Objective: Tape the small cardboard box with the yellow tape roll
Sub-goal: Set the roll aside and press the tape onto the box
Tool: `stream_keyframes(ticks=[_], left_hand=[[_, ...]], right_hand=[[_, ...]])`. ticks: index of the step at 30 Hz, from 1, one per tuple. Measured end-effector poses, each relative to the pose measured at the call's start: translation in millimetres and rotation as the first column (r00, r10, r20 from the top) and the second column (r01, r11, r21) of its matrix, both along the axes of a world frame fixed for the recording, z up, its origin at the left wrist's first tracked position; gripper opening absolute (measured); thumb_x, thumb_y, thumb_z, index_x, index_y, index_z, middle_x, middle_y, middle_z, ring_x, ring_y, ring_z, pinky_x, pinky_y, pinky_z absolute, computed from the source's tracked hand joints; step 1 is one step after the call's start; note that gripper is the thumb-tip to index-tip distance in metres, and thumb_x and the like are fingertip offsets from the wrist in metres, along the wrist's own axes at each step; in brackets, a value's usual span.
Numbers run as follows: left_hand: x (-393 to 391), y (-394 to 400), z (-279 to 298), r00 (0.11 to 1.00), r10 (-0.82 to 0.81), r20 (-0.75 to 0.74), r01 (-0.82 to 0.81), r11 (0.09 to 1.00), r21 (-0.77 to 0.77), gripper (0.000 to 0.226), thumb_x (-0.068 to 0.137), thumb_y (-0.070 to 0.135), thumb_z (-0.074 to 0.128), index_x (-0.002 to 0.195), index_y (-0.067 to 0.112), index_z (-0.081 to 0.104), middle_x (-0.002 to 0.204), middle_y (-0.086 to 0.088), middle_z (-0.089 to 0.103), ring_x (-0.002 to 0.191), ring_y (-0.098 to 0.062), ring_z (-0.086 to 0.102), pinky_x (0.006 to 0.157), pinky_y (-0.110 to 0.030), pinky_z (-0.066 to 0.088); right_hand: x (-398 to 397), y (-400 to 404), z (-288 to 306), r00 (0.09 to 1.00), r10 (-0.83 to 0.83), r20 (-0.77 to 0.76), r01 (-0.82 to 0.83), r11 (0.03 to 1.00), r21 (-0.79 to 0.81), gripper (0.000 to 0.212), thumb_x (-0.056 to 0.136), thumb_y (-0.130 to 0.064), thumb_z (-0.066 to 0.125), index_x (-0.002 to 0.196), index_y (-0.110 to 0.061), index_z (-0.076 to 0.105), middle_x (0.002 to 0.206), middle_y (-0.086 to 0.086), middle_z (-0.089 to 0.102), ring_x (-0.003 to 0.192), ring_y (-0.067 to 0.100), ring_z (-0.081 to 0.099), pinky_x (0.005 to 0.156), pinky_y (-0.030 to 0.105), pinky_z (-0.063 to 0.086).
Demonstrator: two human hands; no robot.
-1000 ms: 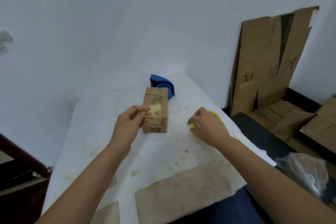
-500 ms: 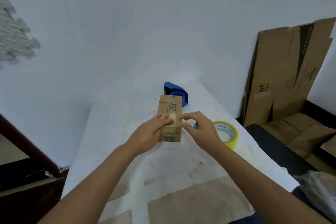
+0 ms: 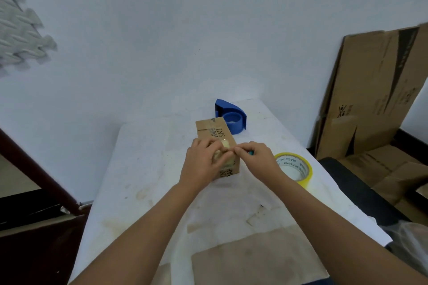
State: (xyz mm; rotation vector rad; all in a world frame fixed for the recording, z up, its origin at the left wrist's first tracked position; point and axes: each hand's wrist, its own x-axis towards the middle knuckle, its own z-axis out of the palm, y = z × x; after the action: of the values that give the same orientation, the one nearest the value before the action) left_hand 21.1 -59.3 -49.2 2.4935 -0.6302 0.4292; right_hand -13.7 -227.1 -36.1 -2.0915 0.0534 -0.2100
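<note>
Both hands have closed in on the box (image 3: 216, 146) since a second ago. Back then the right hand (image 3: 258, 157) was off on the roll (image 3: 295, 169); now it's let go of that and come over, so the roll sits alone on the table (image 3: 143, 169) just right of the box. The left hand (image 3: 203, 162) was already on the tape strip (image 3: 225, 144) and hasn't left it.

What that means, I'd guess: the strip is cut free and they're at the pressing-down stage, not pulling more tape. One strip mostly on, the rest of the seams probably still to go.

Grips: left fingers are clamped around the near top of the box, pinning the strip. Right thumb and forefinger are pinched together at the strip's edge right on top of the box. There's a bit of something teal poking out behind the right hand, can't tell what it is.

Materials: the box is plain brown corrugated card, oblong, black print on top, sitting mid-table. The strip is pale yellow, see-through and a bit wrinkled, so it'll want smoothing. The roll is glossy yellow with a white printed core. Behind the box is a blue plastic dispenser (image 3: 231, 118). The table's covered in stained white paper, so the box could slide under pressure.
</note>
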Motion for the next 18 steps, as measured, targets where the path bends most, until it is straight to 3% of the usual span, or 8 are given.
stream_keyframes(ticks=[2,8,12,15,18], left_hand=[[3.8,2.1,-8.9,0.997,-0.016,0.077,0.016,1.0,0.005,0.039,0.085,0.058,0.048,0.093,0.024,0.064,0.109,0.006,0.062,0.097,-0.02,0.048,0.078,-0.041,0.049],[8.7,0.4,-18.0,0.984,-0.03,0.177,0.022,0.999,0.045,0.031,0.087,0.052,0.052,0.098,0.024,0.055,0.106,-0.003,0.061,0.092,-0.024,0.051,0.069,-0.038,0.049],[10.1,6.3,-34.3,0.987,-0.064,0.15,0.049,0.993,0.104,0.045,0.077,0.037,0.077,0.111,0.024,0.05,0.117,-0.007,0.056,0.104,-0.025,0.045,0.078,-0.043,0.052],[11.3,9.3,-34.2,0.982,-0.085,0.17,0.06,0.987,0.147,0.049,0.075,0.04,0.076,0.113,0.025,0.048,0.118,-0.008,0.057,0.105,-0.024,0.044,0.077,-0.042,0.051],[11.9,14.4,-28.4,0.97,-0.136,0.2,0.08,0.961,0.266,0.058,0.072,0.054,0.071,0.117,0.029,0.045,0.12,-0.005,0.057,0.106,-0.024,0.046,0.078,-0.045,0.05]], right_hand=[[-0.6,-0.3,-0.1,1.0,0.014,0.001,-0.014,1.0,0.018,0.022,0.093,-0.025,0.057,0.101,-0.024,0.078,0.099,0.002,0.075,0.094,0.015,0.064,0.076,0.024,0.047],[-1.6,-1.0,-2.2,1.0,0.023,-0.007,-0.022,0.997,0.079,0.021,0.094,-0.026,0.057,0.102,-0.026,0.077,0.092,-0.003,0.074,0.084,0.006,0.062,0.06,0.0,0.042],[-1.6,-1.0,-4.3,1.0,0.014,-0.006,-0.013,0.997,0.078,0.021,0.094,-0.027,0.057,0.101,-0.029,0.077,0.086,-0.009,0.072,0.074,-0.003,0.061,0.058,0.001,0.041],[-1.8,-1.6,-6.5,1.0,0.016,-0.008,-0.015,0.995,0.096,0.021,0.094,-0.027,0.057,0.102,-0.029,0.076,0.084,-0.008,0.073,0.064,-0.007,0.058,0.054,0.004,0.04],[0.0,-2.1,-8.2,1.0,0.023,-0.01,-0.021,0.994,0.104,0.021,0.094,-0.028,0.057,0.101,-0.031,0.076,0.092,-0.004,0.076,0.074,0.003,0.062,0.056,0.006,0.042]])
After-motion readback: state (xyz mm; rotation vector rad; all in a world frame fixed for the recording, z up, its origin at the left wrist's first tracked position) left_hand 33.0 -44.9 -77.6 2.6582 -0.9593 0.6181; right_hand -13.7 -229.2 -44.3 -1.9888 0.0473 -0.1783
